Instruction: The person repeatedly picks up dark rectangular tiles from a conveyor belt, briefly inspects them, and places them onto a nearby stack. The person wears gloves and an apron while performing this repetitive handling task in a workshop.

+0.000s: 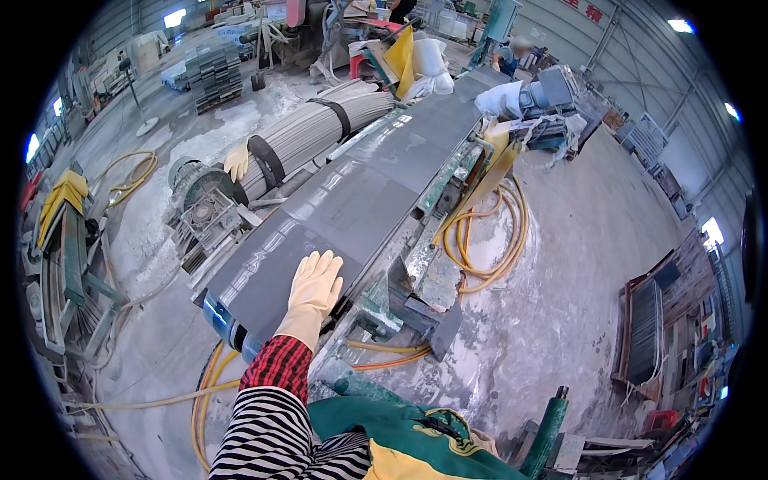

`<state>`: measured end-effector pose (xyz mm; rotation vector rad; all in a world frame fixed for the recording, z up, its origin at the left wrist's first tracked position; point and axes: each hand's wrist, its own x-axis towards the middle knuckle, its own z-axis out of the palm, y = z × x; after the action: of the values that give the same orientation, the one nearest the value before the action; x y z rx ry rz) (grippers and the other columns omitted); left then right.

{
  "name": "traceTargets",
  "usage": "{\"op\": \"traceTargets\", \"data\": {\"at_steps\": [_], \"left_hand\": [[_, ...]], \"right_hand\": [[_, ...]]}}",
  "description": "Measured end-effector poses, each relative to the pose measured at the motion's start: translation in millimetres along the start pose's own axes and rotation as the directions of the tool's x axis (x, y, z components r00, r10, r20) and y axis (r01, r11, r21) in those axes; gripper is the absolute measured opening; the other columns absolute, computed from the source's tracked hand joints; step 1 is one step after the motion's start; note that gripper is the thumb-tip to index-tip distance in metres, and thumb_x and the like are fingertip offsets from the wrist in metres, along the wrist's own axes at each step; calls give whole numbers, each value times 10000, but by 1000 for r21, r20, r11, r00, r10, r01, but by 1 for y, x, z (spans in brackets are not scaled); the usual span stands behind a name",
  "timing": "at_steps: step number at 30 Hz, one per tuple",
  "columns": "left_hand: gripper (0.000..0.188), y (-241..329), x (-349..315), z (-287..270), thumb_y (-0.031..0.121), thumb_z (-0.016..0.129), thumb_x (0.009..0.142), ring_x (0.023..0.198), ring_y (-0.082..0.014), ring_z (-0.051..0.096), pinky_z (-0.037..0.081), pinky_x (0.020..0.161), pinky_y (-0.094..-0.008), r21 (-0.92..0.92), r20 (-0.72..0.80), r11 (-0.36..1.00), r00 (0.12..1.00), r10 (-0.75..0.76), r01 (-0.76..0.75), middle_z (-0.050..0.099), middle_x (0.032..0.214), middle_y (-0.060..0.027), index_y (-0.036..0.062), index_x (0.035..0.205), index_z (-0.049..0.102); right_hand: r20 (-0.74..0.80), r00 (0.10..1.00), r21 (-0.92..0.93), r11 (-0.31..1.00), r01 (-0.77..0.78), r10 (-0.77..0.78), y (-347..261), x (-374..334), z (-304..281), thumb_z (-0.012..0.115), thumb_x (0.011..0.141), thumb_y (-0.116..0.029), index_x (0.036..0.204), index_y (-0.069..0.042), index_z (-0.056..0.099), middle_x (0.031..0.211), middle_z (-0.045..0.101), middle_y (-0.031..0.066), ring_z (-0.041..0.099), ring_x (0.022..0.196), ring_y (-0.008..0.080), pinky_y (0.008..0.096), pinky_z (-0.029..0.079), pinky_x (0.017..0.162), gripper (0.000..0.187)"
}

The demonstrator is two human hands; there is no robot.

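My left hand (314, 286), in a cream rubber glove, lies palm down with fingers stretched out near the front right edge of a grey slab (268, 268). It holds nothing. Several such smooth grey slabs run end to end along a conveyor (214, 314) that leads away from me. Light glints off their left side. A red checked cuff (278, 364) and a black-and-white striped sleeve cover my left arm. Below it, a green and yellow apron (384, 416) fills the bottom of the view. My right hand does not show.
Left of the conveyor sit a motor (200, 204), a cream glove (237, 162) and a strapped bundle of grey strips (308, 136). Yellow hoses (520, 224) coil on the floor at right. A person (506, 62) stands near the far end. Stacked blocks (214, 76) stand back left.
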<state>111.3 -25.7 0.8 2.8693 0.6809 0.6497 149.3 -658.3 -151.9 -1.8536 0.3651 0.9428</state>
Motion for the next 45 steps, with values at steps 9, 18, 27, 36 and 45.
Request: {"op": "traceTargets", "data": {"at_steps": [9, 18, 27, 36, 45], "left_hand": [[419, 0, -4, -6, 277, 541, 903, 1309, -346, 406, 283, 1118, -447, -8, 24, 1000, 1000, 1, -1, 488, 1390, -117, 116, 1290, 527], [423, 1, -8, -8, 266, 556, 898, 1310, -348, 404, 284, 1118, -450, 4, 30, 1000, 1000, 6, -6, 482, 1394, -121, 116, 1292, 524], [428, 1, -11, -9, 259, 561, 896, 1316, -341, 396, 278, 1123, -452, 9, 55, 1000, 998, -6, 6, 475, 1400, -115, 119, 1298, 516], [445, -3, -19, -14, 264, 553, 903, 1333, -340, 376, 265, 1131, -448, 21, 79, 1000, 997, -13, 11, 450, 1419, -121, 123, 1322, 494], [486, -29, -90, -50, 183, 564, 901, 1318, -349, 409, 295, 1122, -415, -314, -10, 920, 968, -249, 234, 476, 1385, -187, 48, 1357, 463]], "right_hand": [[-24, 1000, -59, 998, 11, -12, 10, 11, 1, 628, 931, -291, 1263, 38, 567, 1045, 682, 87, 638, 898, 143, 265, 512, 745, 471], [-80, 996, -128, 992, 21, -32, -29, -25, 30, 612, 934, -259, 1213, 39, 607, 1031, 691, 98, 652, 886, 153, 257, 511, 741, 408], [-201, 975, 108, 991, -78, 99, 32, -29, 23, 624, 908, -236, 1258, 23, 578, 1128, 670, 126, 630, 995, 189, 300, 500, 823, 438], [-31, 992, 72, 990, -122, 124, 75, -46, 9, 599, 918, -259, 1292, 21, 548, 1186, 640, 153, 622, 1072, 238, 298, 496, 870, 470], [-125, 989, -224, 974, 47, -77, 48, -16, -1, 601, 917, -261, 1239, 25, 594, 1114, 677, 141, 620, 1034, 188, 284, 477, 892, 431]]}}
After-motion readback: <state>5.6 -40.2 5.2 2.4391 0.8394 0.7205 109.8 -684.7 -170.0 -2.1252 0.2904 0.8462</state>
